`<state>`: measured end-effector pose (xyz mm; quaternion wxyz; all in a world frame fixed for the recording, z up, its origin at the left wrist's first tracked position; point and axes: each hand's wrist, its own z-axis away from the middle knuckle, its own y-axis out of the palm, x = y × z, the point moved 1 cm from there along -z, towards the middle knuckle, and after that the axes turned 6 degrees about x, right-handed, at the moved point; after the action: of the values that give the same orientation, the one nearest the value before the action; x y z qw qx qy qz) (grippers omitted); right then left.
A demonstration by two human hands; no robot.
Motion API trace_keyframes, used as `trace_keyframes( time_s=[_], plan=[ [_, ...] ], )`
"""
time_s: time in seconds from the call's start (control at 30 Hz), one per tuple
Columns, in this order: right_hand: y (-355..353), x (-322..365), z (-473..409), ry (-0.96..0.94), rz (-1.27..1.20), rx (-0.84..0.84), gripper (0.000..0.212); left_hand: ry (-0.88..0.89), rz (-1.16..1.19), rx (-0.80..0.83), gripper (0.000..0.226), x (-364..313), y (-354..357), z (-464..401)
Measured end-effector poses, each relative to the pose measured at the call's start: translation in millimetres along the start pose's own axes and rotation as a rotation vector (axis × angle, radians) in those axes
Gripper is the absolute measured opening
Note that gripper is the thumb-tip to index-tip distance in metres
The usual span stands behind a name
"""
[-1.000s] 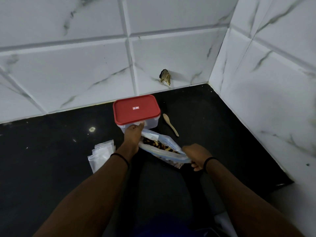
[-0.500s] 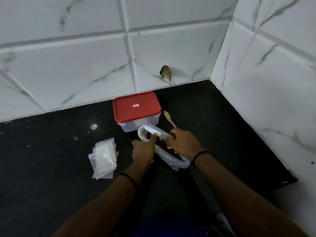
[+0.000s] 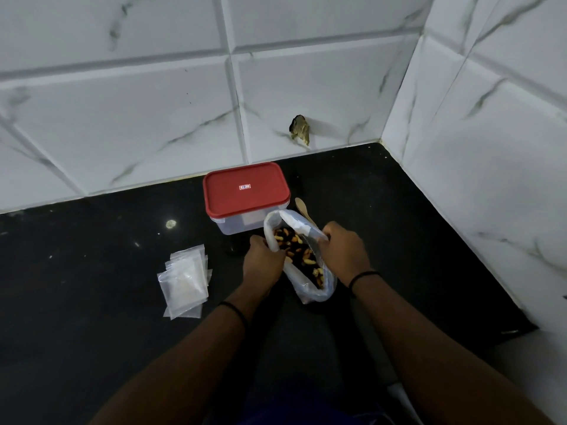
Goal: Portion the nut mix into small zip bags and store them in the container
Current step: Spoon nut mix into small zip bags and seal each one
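Observation:
A clear plastic bag [image 3: 319, 288] lies on the black counter with its mouth pulled wide, showing the nut mix [image 3: 296, 248] inside. My left hand [image 3: 262, 260] grips the bag's left rim. My right hand [image 3: 343, 251] grips its right rim. Just behind the bag stands a clear container [image 3: 236, 223] with a red lid [image 3: 245, 188] closed on it. A stack of small empty zip bags [image 3: 185, 280] lies flat to the left of my left hand. A wooden spoon [image 3: 302, 208] lies beside the container, its handle partly hidden by the bag.
The black counter [image 3: 92, 271] meets white marble-tiled walls [image 3: 138, 118] at the back and right, forming a corner. A small dark fitting [image 3: 300, 130] sticks out of the back wall above the container. The counter's right edge ends near the lower right.
Both hands shifted along the bag and pulled its mouth wider, so the nuts now show. The bag's opening has turned up toward the container. The container, spoon and small bags have not moved.

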<state>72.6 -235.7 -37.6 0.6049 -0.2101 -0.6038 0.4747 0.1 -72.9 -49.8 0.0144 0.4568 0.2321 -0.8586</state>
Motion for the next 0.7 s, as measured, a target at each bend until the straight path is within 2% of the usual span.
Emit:
trace_keyframes(
  time_s=[0.17,0.27,0.33,0.43,0.5,0.6,0.7],
  plan=[
    [-4.8,-7.1,-4.3,0.015,0.022,-0.022,0.008,0.034,-0.07,-0.037,0.031,1.2,-2.7,-7.5],
    [-2.9,-3.0,-0.9,-0.039,0.161,-0.121,0.021,0.088,-0.053,-0.05,0.031,3.4,-7.4,-4.7],
    [0.0,8.6,3.0,-0.15,0.214,-0.254,0.023,0.113,-0.073,-0.138,0.027,6.2,-17.3,-3.3],
    [8.5,46.1,13.3,-0.387,0.068,-0.34,0.006,0.14,-0.09,-0.365,0.018,16.7,-48.7,0.0],
    [20.7,74.0,19.7,-0.414,-0.022,-0.274,0.019,0.162,-0.049,-0.498,0.013,27.2,-76.3,4.5],
    [54.1,107.7,24.9,-0.298,-0.159,0.032,0.019,0.183,-0.097,-0.649,0.006,49.2,-117.4,13.7],
    [92.3,127.0,26.7,-0.205,-0.196,0.224,0.024,0.117,-0.127,-0.726,0.004,75.8,-144.0,19.2]
  ],
)
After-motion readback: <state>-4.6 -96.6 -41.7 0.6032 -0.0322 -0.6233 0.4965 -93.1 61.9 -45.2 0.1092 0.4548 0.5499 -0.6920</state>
